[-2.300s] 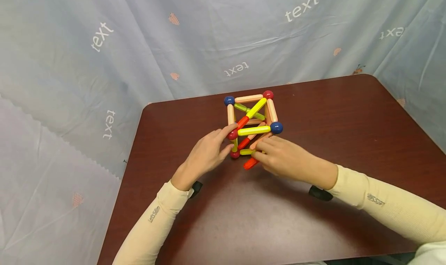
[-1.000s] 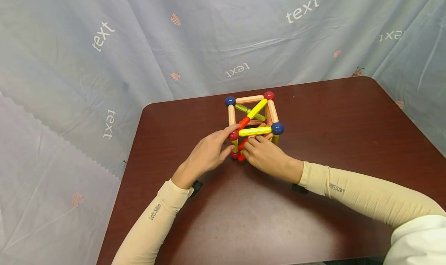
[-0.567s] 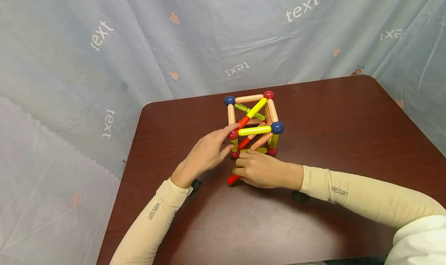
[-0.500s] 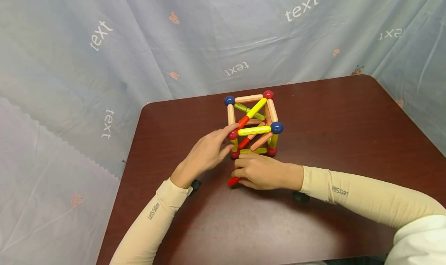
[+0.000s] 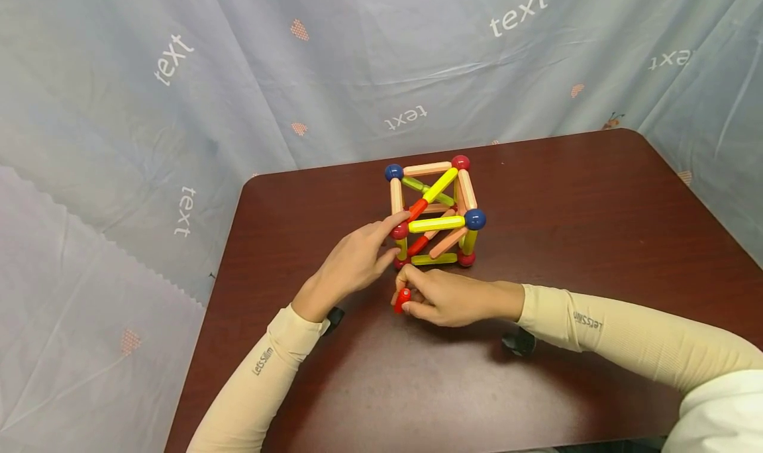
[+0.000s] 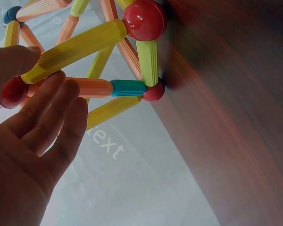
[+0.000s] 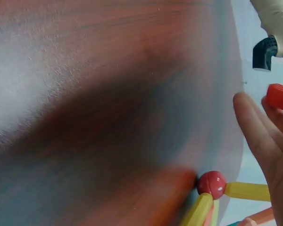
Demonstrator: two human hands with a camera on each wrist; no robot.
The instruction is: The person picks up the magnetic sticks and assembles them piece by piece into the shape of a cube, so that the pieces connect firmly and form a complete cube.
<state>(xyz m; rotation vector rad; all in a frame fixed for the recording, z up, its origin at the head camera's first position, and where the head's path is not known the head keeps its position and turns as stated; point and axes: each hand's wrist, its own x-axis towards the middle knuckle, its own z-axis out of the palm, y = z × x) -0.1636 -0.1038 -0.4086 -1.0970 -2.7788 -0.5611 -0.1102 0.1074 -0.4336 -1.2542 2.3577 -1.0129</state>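
A cube-shaped frame of magnetic sticks and balls (image 5: 438,224) stands on the table, with blue and red balls at its corners. My left hand (image 5: 352,261) holds its near left corner; in the left wrist view the thumb (image 6: 19,61) lies against a yellow stick (image 6: 80,49) beside a red ball (image 6: 12,92). Just in front of the frame, my right hand (image 5: 444,297) pinches a red stick (image 5: 403,299), one end tipped towards the head camera. Above it, a peach stick (image 5: 448,242) slants down from the blue ball (image 5: 475,219), its lower end free.
The dark brown table (image 5: 572,241) has a rounded far edge. A pale curtain (image 5: 357,62) printed with words hangs behind it and along the left. A dark wrist device (image 5: 518,340) sits under the right forearm.
My right hand brought the red stick in to the frame's front, then drew it back towards me and turned it more upright. My left hand and the frame have stayed in place.
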